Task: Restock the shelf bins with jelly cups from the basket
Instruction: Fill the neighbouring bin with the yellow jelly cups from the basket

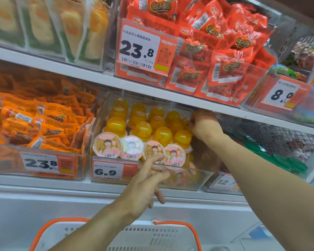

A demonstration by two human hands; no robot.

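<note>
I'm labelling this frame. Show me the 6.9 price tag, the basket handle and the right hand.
6.9 price tag (107, 171): head view, on the printed digits.
basket handle (192, 230): head view, orange right-hand bar.
right hand (204, 122): head view, back of hand.

- The jelly cups (143, 129) in the clear bin (198, 180) were translucent yellow-orange.
- The four cup lids (107, 144) facing front were pink and white, printed with a dark-haired cartoon child and a black barcode.
- The bin's price tag (114, 172) was orange-red with a white panel and black digits.
- The packets (43, 124) in the left bin were orange with white barcode patches.
- The packets above (216, 51) were bright red with gold-and-dark oval logos.
- The basket (134, 236) was white with orange handles.
- The shelf edges (62, 69) were white.
</note>
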